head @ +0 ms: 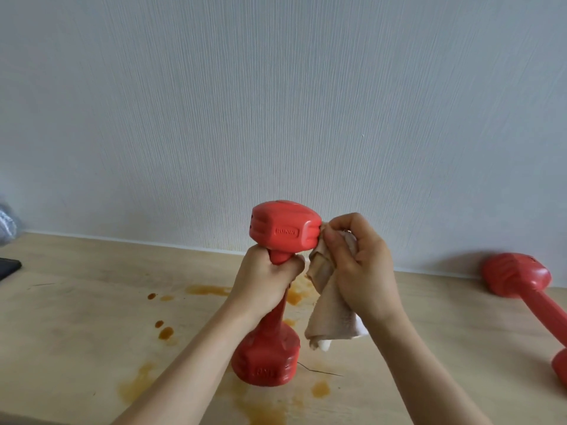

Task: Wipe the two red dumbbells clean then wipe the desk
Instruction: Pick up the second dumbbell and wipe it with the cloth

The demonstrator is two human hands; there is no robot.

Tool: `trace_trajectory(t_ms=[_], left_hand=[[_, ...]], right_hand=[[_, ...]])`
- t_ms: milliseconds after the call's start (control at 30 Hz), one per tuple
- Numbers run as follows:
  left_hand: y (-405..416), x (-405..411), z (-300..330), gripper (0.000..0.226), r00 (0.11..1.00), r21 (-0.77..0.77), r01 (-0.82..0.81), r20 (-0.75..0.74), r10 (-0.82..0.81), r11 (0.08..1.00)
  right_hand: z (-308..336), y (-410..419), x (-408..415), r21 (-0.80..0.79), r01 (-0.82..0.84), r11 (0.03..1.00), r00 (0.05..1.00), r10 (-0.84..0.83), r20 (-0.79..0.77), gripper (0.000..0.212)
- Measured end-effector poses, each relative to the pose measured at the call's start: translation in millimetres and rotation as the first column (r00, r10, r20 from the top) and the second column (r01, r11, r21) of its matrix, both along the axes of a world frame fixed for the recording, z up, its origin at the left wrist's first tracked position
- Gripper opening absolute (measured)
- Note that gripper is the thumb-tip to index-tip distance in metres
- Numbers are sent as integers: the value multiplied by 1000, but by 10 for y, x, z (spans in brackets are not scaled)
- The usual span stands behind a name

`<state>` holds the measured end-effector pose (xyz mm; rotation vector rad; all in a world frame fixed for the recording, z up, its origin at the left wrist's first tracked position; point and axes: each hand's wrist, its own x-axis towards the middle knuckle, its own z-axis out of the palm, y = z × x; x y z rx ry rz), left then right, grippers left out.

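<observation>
Dumbbell [277, 289] one stands nearly upright at the centre, its lower head above the stained counter [76, 326]. Left hand [265, 282] fingers are clenched round its handle just under the upper head. Right hand [359, 265] fingers grasp a beige cloth [328, 314], pressed against that head at 3 o'clock. Second dumbbell [527, 289] lies on the counter at 3 o'clock, well apart.

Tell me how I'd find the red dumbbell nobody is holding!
Look along the wooden desk to its far right side, near the pale wall. A red dumbbell lies there on its side. The other dumbbell stands upright in the middle, gripped by the left hand.
</observation>
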<state>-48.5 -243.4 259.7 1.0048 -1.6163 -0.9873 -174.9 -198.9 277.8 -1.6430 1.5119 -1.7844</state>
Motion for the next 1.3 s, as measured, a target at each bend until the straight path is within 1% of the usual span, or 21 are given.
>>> trace_trajectory(t_ms=[67,133,167,233,300,333,400,467,500,567,633,700,733,800,833,933,1033,1100,1167,1233,1300], left_hand=[[15,7,-1,30,1000,-1,-6,4,6,1000],[18,24,-6,34,1000,-9,-17,7,17,1000],[17,23,1,37,1000,-11,-28,13,28,1000],[7,11,15,43,997,-24,-71,42,72,997],[23,-40,19,39,985,-77,-121,115,129,990],[37,-72,15,36,980,-92,-137,130,148,986],[46,-135,-10,33,988,-24,-130,78,131,991],[67,-159,10,28,996,26,-88,-9,88,996],[85,-160,25,29,997,1,-77,-2,77,997],[100,-146,23,29,992,-88,-76,97,85,993],[95,-153,31,31,986,-131,-78,138,96,988],[82,-152,34,27,981,-135,-70,171,93,988],[88,-148,49,26,977,-136,-66,192,92,989],[108,-137,63,32,987,-86,-41,152,54,995],[125,-135,69,31,989,-66,-44,138,53,997],[144,-129,100,25,981,-84,-89,166,102,993],[103,-127,70,29,982,-83,-39,182,54,996],[63,-111,36,32,982,-65,25,189,-13,998],[39,-74,29,24,982,-47,106,164,-97,993],[25,-35,36,21,975,-8,188,121,-186,982],[5,-5,58,26,961,34,258,93,-261,965]], right_hand=[[9,21,1,-30,50,998,999,-50,16,18],[72,75,33,-166,105,981,994,-105,8,20],[109,101,69,-252,109,962,991,-125,-47,19],[138,103,186,-364,35,931,960,-132,-246,19],[73,23,276,-341,-43,939,907,-107,-407,23],[46,-20,289,-305,-47,951,903,-90,-420,31],[36,-67,278,-238,-52,970,929,-41,-369,37],[70,-57,244,-200,-57,978,938,-16,-347,34],[102,-51,210,-183,-53,982,948,-8,-319,29],[199,-74,126,-112,-27,993,985,8,-172,18],[243,-97,43,-94,8,996,996,-16,-83,16],[207,-56,84,-111,-5,994,989,-11,-147,17],[174,-23,149,-139,-19,990,971,-15,-240,22],[98,1,247,-192,-42,981,912,-41,-409,35],[92,-5,251,-186,-41,982,910,-40,-412,36],[150,-19,173,-129,-55,990,978,27,-205,32],[136,-26,72,-87,-103,991,994,106,27,27],[98,-51,18,-73,-173,982,958,185,217,28],[76,-70,-30,-33,-259,965,885,251,393,31],[52,-72,-67,26,-330,944,828,276,488,34],[59,-59,-104,50,-383,923,793,300,530,33]])
